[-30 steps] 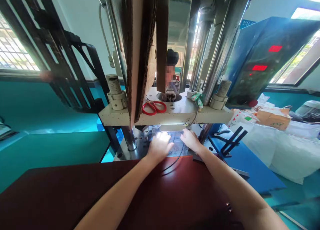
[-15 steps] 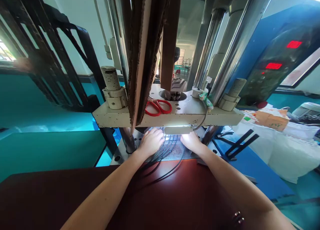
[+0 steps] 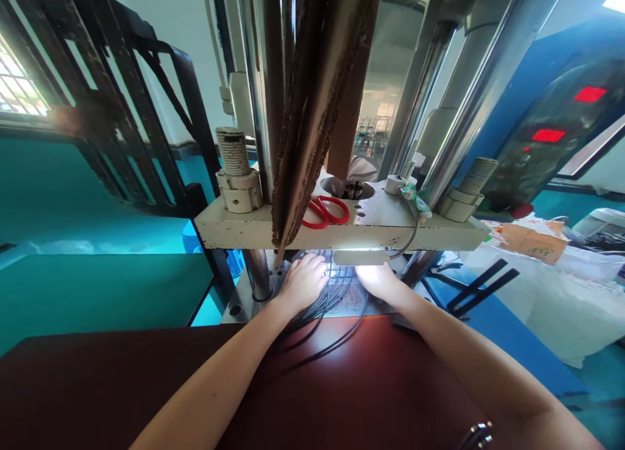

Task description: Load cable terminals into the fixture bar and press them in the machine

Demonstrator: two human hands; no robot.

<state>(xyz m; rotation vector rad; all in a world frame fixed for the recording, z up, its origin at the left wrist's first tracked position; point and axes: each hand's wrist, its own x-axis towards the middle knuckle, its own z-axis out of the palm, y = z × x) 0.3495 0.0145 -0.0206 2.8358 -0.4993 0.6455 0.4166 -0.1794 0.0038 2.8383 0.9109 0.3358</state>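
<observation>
Black cables bunched just beside left hand, between it and right hand, below lamp. Can't tell grip, either hand.

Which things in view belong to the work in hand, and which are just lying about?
Likely in use:
black cables by the left hand, grip unclear
white bar lamp above the right hand
cream machine plate

Apparently just lying about:
red-handled scissors
cardboard box
white sacks

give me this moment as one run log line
left hand: at black cables, grip unclear | right hand: partly behind light bar, grip unclear | red-handled scissors: lying on pale machine plate
</observation>
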